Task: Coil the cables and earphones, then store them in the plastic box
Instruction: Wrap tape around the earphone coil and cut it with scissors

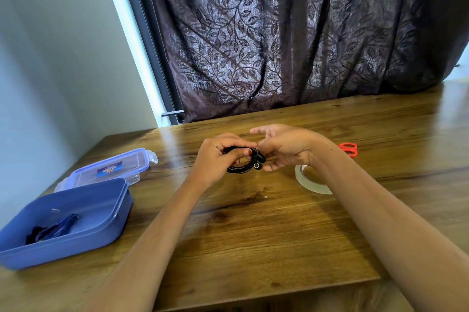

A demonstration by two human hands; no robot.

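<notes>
Above the middle of the wooden table [253,235], my left hand [218,156] grips a coil of black earphones [243,168]; the earbuds hang at the coil's right side. My right hand [281,146] is right beside it, its lower fingers curled at the earbuds and its upper fingers spread. Whether it pinches them I cannot tell. The open blue plastic box [109,223] sits at the left and holds a dark coiled cable [53,229].
The box's clear lid [111,168] lies behind the box. A roll of clear tape [309,182] lies under my right wrist. Orange scissors [349,149] lie behind my right forearm. A dark leaf-pattern curtain hangs behind the table.
</notes>
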